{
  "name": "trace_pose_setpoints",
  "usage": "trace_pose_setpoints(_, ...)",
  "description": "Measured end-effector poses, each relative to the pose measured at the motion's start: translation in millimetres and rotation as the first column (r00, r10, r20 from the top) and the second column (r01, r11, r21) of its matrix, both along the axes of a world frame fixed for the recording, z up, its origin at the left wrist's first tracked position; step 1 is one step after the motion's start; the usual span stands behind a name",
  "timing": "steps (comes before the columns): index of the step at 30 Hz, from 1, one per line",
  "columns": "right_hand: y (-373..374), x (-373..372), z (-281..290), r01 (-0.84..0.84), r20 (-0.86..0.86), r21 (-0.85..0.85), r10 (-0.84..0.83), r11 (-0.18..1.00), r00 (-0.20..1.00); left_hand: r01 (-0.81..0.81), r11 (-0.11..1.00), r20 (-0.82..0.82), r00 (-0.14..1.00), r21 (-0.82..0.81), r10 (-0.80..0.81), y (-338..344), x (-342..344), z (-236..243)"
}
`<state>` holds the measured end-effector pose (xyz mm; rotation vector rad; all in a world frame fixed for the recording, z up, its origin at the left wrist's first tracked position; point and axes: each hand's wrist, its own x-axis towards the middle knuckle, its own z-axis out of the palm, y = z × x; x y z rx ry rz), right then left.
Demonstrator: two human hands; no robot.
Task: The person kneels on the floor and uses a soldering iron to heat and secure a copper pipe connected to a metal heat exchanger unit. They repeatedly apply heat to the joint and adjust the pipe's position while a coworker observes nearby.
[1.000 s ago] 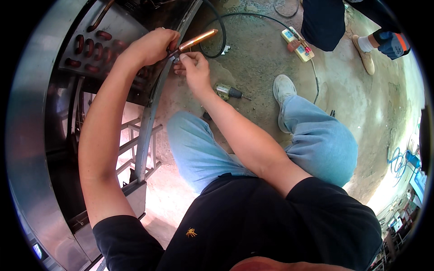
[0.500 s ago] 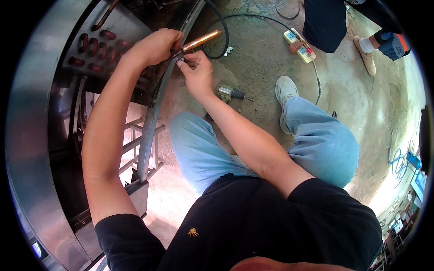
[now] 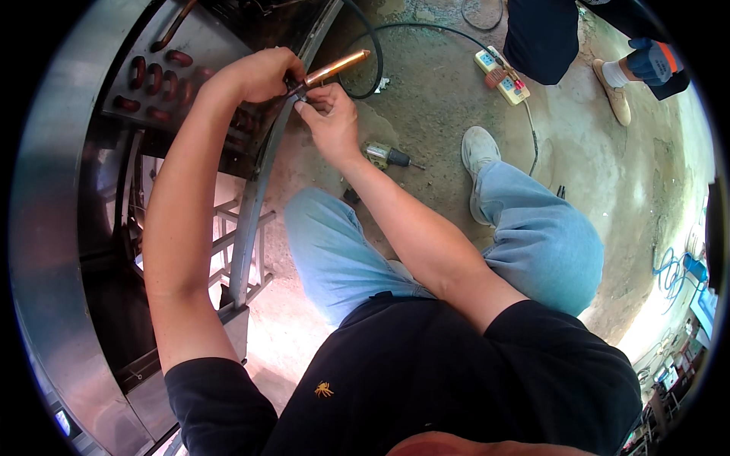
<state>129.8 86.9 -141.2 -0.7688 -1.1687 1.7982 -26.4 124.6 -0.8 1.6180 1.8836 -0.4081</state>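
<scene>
My left hand (image 3: 262, 76) reaches over the frame of a metal cabinet, its fingers curled down; what they grip is hidden. Close beside its fingertips, a shiny copper cylinder (image 3: 338, 68) with a tapered tip slants up to the right, possibly a filter drier. My right hand (image 3: 331, 120) is just below the cylinder, thumb and forefinger pinched on a small dark metal part (image 3: 301, 96) too small to name. Both hands meet at the cabinet's metal edge rail (image 3: 266, 159).
Bent copper pipe ends (image 3: 154, 78) stick out of a panel inside the cabinet. On the floor lie a cordless drill (image 3: 388, 155), a power strip (image 3: 502, 76) and a black cable (image 3: 426, 27). Another person's gloved hand (image 3: 652, 64) and shoe (image 3: 611, 91) are at upper right.
My hands stay nearly in place; the right fingers have shifted slightly at the small part. The other person's gloved hand has moved a little up and left.
</scene>
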Motion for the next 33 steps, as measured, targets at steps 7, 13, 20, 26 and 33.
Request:
trace_pose_setpoints(7, 17.5, 1.7, -3.9, -0.505, -0.55, -0.653, 0.104, 0.564, 0.828, 0.022, 1.0, -0.029, 0.999, 0.017, -0.021, -1.9, 1.6, 4.2)
trace_pose_setpoints(13, 4.7, -6.6, -7.9, -0.314, -0.416, -0.589, 0.053, 0.745, 0.908, -0.002, 1.0, -0.038, 0.999, -0.008, 0.002, 0.7, 3.1, 3.6)
trace_pose_setpoints(20, -4.5, 1.8, 5.4, -0.094, -0.082, -0.205, 0.079, 0.974, 0.993, 0.001, 0.999, -0.031, 1.0, 0.033, 0.0, -1.6, 3.7, 4.0)
trace_pose_setpoints(26, 6.4, 0.6, -12.9, -0.564, -0.595, -0.679, 0.098, 0.469, 0.798, -0.003, 0.999, -0.05, 0.999, -0.047, 0.0, 2.8, 5.3, 4.7)
trace_pose_setpoints(33, 4.0, 0.8, -8.6, -0.615, -0.681, -0.672, -0.018, 0.413, 0.732, -0.064, 0.994, -0.053, 0.997, -0.092, 0.059, 3.8, 5.2, 3.2)
